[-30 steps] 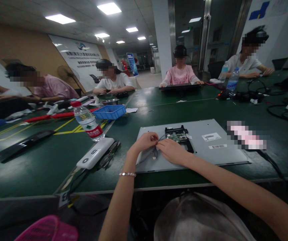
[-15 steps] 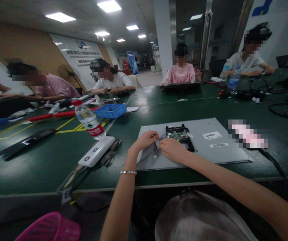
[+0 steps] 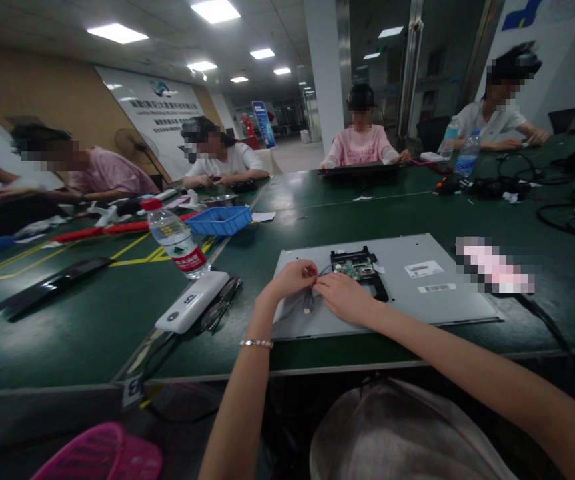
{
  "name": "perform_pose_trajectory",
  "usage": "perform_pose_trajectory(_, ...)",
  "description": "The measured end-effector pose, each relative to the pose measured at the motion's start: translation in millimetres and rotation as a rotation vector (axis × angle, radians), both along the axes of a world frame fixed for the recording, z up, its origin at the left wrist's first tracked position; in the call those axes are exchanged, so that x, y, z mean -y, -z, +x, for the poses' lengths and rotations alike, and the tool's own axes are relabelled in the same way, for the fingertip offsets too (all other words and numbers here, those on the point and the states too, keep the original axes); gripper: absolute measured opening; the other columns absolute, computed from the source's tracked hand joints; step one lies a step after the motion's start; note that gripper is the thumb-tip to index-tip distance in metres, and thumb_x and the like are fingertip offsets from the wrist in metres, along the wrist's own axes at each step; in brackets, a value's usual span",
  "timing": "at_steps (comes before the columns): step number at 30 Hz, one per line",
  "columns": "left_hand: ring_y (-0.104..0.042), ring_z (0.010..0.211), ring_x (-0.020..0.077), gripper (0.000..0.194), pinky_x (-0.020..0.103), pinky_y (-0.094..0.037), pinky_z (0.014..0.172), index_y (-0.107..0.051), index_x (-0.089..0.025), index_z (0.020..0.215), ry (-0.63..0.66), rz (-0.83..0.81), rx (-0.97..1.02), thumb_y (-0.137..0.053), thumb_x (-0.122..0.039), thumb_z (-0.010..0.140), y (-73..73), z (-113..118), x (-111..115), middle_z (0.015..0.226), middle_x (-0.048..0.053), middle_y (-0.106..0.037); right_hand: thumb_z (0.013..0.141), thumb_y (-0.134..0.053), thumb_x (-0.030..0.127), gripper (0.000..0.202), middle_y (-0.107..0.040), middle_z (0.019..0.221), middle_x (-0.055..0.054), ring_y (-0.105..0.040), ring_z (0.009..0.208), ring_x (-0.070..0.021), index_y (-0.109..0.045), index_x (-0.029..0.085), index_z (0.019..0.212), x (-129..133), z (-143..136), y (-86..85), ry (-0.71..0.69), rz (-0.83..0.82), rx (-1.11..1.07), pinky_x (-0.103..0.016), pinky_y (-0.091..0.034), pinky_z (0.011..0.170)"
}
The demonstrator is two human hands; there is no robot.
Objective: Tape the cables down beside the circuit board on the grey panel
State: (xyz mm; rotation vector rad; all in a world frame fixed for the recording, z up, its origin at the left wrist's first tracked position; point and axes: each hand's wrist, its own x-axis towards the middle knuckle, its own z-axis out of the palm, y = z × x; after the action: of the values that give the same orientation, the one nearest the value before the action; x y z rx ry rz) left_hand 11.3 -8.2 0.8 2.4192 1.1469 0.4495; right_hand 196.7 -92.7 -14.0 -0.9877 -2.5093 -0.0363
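A flat grey metal panel (image 3: 447,300) lies on the green table in front of me. On it are a black bracket with a green circuit board (image 3: 355,269) and two white labels. My left hand (image 3: 295,279), with a beaded bracelet at the wrist, is closed on the grey cable (image 3: 295,308) over the panel's left part. Beside it, my right hand (image 3: 345,298) has its fingers pinched on the same cable, left of the bracket. The fingertips of both hands nearly meet and partly hide the cable, whose loose end hangs just below them.
Left of the panel are a water bottle (image 3: 180,247), a white power bank (image 3: 192,302), glasses (image 3: 221,305) and a blue tray (image 3: 220,221). A blurred pink object (image 3: 495,265) with a black cable lies right. Several people sit around the table (image 3: 247,360).
Both hands have shifted slightly at the cable, and its loose end has moved a little. Across the table, a person's raised hand has come down.
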Motion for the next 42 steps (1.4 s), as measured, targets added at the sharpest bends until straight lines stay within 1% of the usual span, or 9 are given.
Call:
perform_pose_trajectory(10, -0.058, 0.068, 0.0137, 0.016, 0.024, -0.046, 0.065, -0.065, -0.016, 0.079, -0.043, 0.026, -0.022, -0.055, -0.015, 0.067, 1.3, 4, 0, 0.078, 0.002, -0.065, 0.089, -0.046, 0.010, 0.026, -0.062, 0.108, -0.013, -0.050, 0.109, -0.0219, -0.061, 0.009, 0.110, -1, 2, -0.1, -0.020, -0.014, 0.010, -0.038, -0.039, 0.097)
perform_pose_trajectory(14, -0.057, 0.068, 0.0137, 0.016, 0.023, -0.045, 0.065, -0.065, -0.015, 0.080, -0.025, 0.016, -0.016, -0.054, -0.016, 0.069, -0.1, 3, 0, 0.077, 0.002, -0.065, 0.089, -0.047, 0.010, 0.027, -0.061, 0.110, -0.013, -0.050, 0.109, -0.0220, -0.061, 0.010, 0.112, -1, 1, 0.4, -0.008, -0.020, 0.021, -0.038, -0.038, 0.097)
perform_pose_trajectory(18, -0.059, 0.074, 0.0151, 0.017, 0.026, -0.047, 0.072, -0.065, -0.016, 0.084, -0.002, -0.020, -0.002, -0.051, -0.020, 0.076, -1.9, 0, -1, 0.080, 0.003, -0.067, 0.090, -0.045, 0.010, 0.028, -0.060, 0.111, -0.014, -0.049, 0.111, -0.0222, -0.060, 0.010, 0.113, -1, 0, 1.2, 0.006, -0.026, 0.022, -0.040, -0.038, 0.097)
perform_pose_trajectory(20, -0.059, 0.075, 0.0151, 0.018, 0.026, -0.047, 0.074, -0.065, -0.016, 0.085, 0.012, -0.037, 0.009, -0.051, -0.017, 0.074, -1.5, -1, -2, 0.083, 0.003, -0.067, 0.090, -0.045, 0.010, 0.027, -0.059, 0.113, -0.014, -0.048, 0.112, -0.0224, -0.060, 0.010, 0.113, -1, 0, 1.4, 0.006, -0.022, 0.021, -0.040, -0.038, 0.097)
perform_pose_trajectory(23, -0.058, 0.073, 0.0140, 0.019, 0.025, -0.047, 0.072, -0.064, -0.016, 0.084, 0.018, -0.038, 0.019, -0.052, -0.013, 0.070, 0.6, -2, -3, 0.081, 0.002, -0.066, 0.091, -0.044, 0.011, 0.028, -0.059, 0.116, -0.014, -0.048, 0.114, -0.0225, -0.061, 0.011, 0.113, -1, 1, 1.2, -0.008, -0.016, 0.025, -0.040, -0.038, 0.098)
perform_pose_trajectory(28, -0.057, 0.070, 0.0131, 0.017, 0.024, -0.045, 0.068, -0.064, -0.015, 0.082, 0.018, -0.019, 0.028, -0.051, -0.013, 0.071, 2.8, -2, -3, 0.079, 0.002, -0.064, 0.089, -0.043, 0.009, 0.031, -0.062, 0.116, -0.014, -0.050, 0.115, -0.0225, -0.059, 0.009, 0.115, 4, 2, -1.8, -0.037, -0.020, 0.031, -0.039, -0.034, 0.102)
perform_pose_trajectory(33, -0.057, 0.071, 0.0138, 0.018, 0.025, -0.045, 0.069, -0.064, -0.015, 0.086, 0.019, -0.027, 0.020, -0.052, -0.016, 0.073, 1.1, -1, 0, 0.082, 0.003, -0.065, 0.090, -0.047, 0.021, 0.028, -0.063, 0.114, -0.016, -0.053, 0.114, -0.0240, -0.060, 0.008, 0.112, 16, 3, -5.8, -0.069, -0.046, 0.028, -0.042, -0.032, 0.105)
perform_pose_trajectory(37, -0.057, 0.070, 0.0141, 0.016, 0.025, -0.045, 0.068, -0.065, -0.015, 0.085, -0.003, -0.025, 0.009, -0.053, -0.019, 0.075, 1.2, -1, 0, 0.081, 0.003, -0.065, 0.091, -0.050, 0.032, 0.036, -0.061, 0.118, -0.017, -0.052, 0.117, -0.0258, -0.058, 0.008, 0.116, 23, 5, -8.2, -0.077, -0.083, 0.021, -0.044, -0.031, 0.106)
perform_pose_trajectory(42, -0.057, 0.071, 0.0140, 0.015, 0.025, -0.046, 0.069, -0.063, -0.015, 0.085, 0.010, -0.015, 0.016, -0.052, -0.018, 0.076, 0.8, -1, 1, 0.082, 0.003, -0.064, 0.089, -0.054, 0.035, 0.039, -0.062, 0.118, -0.017, -0.052, 0.117, -0.0269, -0.057, 0.009, 0.117, 27, 11, -14.9, -0.090, -0.129, 0.011, -0.046, -0.033, 0.105)
